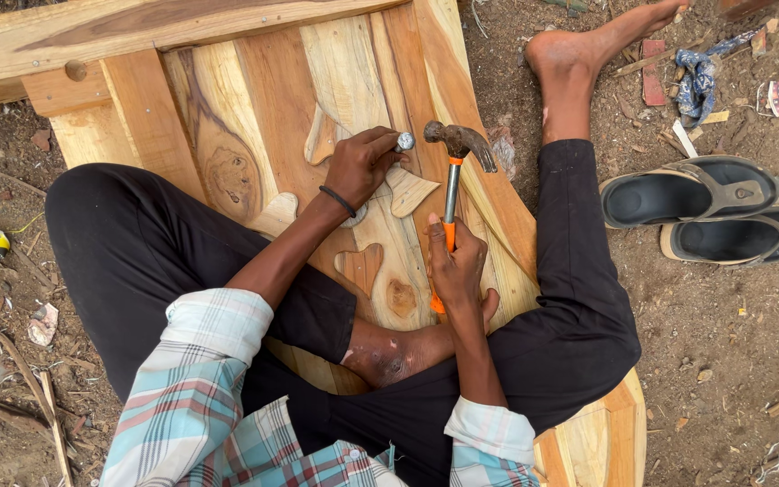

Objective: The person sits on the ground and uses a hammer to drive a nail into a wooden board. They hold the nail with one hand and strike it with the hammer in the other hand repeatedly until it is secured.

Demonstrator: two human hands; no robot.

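Open-air carpentry site on bare earth. The landmark is a large panelled wooden door (335,117) with carved cut-outs, lying flat on the ground; a person sits on it holding a claw hammer (454,171). Wood chips and offcuts (20,379) litter the dirt to its left, and a pair of black sandals (714,212) lies to its right.

Smooth wooden panel (254,81), rusty metal hammerhead (462,142)
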